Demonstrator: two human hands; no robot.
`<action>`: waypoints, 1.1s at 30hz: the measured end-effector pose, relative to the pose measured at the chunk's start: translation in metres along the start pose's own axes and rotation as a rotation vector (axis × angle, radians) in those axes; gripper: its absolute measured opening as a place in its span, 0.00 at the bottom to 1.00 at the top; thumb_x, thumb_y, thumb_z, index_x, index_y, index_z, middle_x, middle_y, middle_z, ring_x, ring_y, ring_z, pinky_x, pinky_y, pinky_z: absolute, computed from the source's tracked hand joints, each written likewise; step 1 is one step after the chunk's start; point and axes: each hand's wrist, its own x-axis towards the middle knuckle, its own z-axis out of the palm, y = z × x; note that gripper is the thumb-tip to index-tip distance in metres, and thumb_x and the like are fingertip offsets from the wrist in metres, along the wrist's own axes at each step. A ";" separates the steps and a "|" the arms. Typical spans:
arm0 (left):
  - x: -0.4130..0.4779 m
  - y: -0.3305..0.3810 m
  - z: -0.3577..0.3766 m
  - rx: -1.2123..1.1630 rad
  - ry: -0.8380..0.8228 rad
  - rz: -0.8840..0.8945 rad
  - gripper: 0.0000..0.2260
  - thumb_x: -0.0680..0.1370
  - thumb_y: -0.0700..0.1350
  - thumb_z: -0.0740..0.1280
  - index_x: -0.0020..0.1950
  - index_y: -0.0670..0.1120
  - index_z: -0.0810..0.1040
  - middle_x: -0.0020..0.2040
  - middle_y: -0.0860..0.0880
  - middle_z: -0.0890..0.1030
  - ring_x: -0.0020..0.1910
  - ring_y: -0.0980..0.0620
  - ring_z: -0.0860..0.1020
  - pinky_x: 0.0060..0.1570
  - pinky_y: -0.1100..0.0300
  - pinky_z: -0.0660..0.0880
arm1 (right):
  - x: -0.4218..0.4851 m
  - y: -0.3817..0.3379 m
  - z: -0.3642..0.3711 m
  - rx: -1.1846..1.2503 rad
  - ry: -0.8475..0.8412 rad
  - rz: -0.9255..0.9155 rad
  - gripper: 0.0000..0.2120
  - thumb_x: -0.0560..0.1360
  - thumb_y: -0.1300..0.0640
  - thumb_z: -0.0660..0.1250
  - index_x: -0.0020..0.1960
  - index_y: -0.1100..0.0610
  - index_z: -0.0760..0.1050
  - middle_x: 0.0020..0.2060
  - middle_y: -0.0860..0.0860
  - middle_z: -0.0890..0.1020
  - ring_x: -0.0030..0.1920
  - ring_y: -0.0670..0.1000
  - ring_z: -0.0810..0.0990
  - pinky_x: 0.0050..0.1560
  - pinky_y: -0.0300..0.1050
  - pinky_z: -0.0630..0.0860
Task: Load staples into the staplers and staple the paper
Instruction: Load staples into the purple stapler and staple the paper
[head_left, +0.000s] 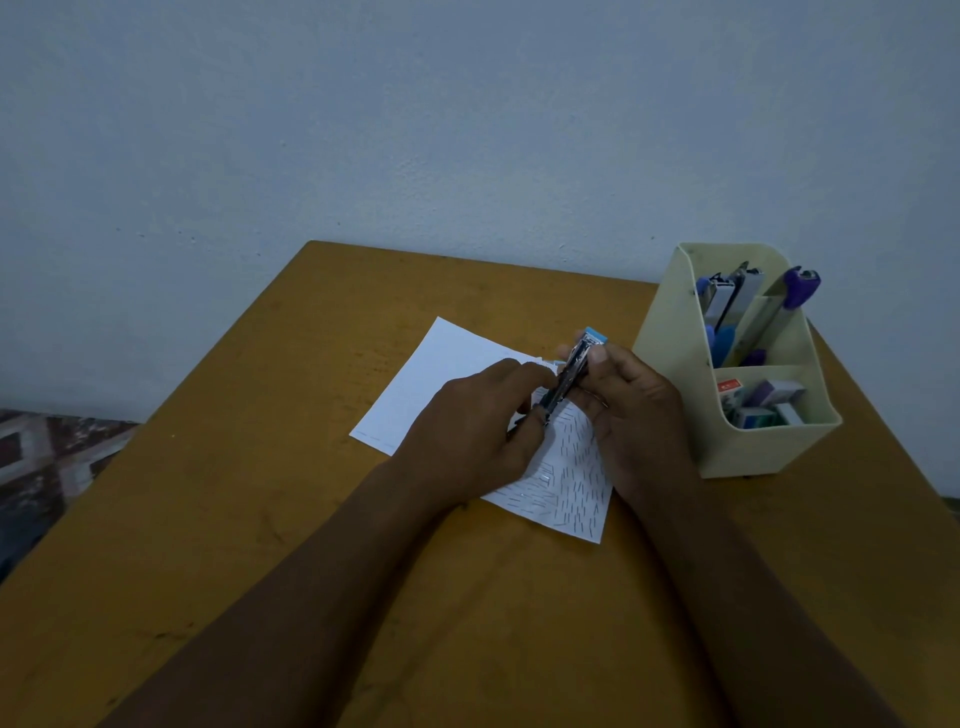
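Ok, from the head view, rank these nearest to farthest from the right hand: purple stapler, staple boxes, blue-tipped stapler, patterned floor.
1. The blue-tipped stapler, held in the right hand.
2. The staple boxes, right, in the organizer front compartment.
3. The purple stapler, in its back compartment, farther off.
4. The patterned floor, far left.

Ochre table (208, 519), white paper (441, 358) flecked with dark staples, cream organizer (675, 364), blue-tipped stapler (592, 338).
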 end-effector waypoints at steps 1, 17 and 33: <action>0.000 0.000 0.000 0.001 -0.002 0.005 0.13 0.76 0.48 0.64 0.59 0.46 0.77 0.47 0.50 0.80 0.33 0.60 0.70 0.35 0.75 0.63 | 0.000 0.000 0.000 0.001 0.002 0.001 0.10 0.80 0.58 0.58 0.51 0.56 0.78 0.53 0.56 0.82 0.55 0.54 0.81 0.55 0.45 0.78; 0.002 -0.001 -0.003 0.010 0.013 0.005 0.09 0.74 0.51 0.66 0.46 0.47 0.82 0.40 0.52 0.81 0.35 0.56 0.76 0.34 0.57 0.75 | 0.001 -0.004 0.001 -0.192 0.122 -0.028 0.16 0.78 0.62 0.61 0.65 0.53 0.70 0.45 0.50 0.84 0.46 0.48 0.84 0.45 0.39 0.80; 0.007 -0.012 -0.016 -0.312 0.297 -0.254 0.05 0.73 0.40 0.70 0.47 0.47 0.82 0.44 0.56 0.82 0.40 0.61 0.79 0.38 0.71 0.73 | -0.001 -0.014 -0.006 -1.160 0.006 -0.080 0.08 0.76 0.54 0.66 0.52 0.56 0.78 0.49 0.52 0.79 0.44 0.45 0.71 0.42 0.34 0.64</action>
